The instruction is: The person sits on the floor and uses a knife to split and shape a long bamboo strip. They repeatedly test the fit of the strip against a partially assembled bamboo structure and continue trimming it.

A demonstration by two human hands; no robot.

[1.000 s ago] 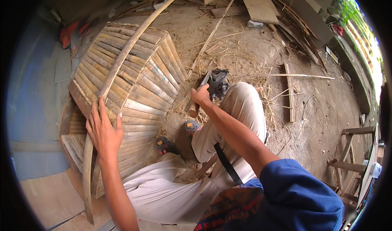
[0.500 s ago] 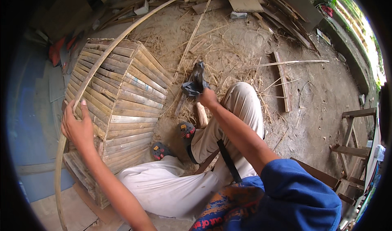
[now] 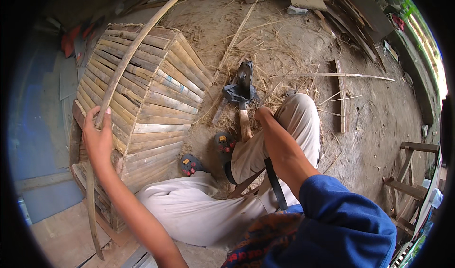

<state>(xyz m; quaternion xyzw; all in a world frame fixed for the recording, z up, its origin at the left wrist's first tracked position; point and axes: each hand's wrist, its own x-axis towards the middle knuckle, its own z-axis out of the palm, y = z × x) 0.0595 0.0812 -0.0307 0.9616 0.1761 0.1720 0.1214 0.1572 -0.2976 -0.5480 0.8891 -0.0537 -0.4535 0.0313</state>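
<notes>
My left hand [image 3: 98,130] is closed around a long curved bamboo strip [image 3: 124,62]. The strip arches upward over the slatted bamboo box [image 3: 156,104], and its lower end hangs toward the floor at the lower left. Beside my raised knee, my right hand [image 3: 262,114] is lowered close to a crumpled black plastic sheet [image 3: 240,91]. Its fingers are mostly hidden behind the wrist, so I cannot tell whether they hold anything. A short, thick wooden piece [image 3: 245,126] stands just below the plastic, to the left of that hand.
Shavings and thin strips [image 3: 279,85] litter the dirt floor ahead. A narrow board [image 3: 340,97] lies to the right with a strip across it. Planks [image 3: 350,24] are piled at the back right. A wooden frame [image 3: 407,187] stands at the right edge.
My right hand has moved from the top of the wooden piece and plastic to their right. The bamboo strip's lower end has swung to the right. The view has shifted slightly.
</notes>
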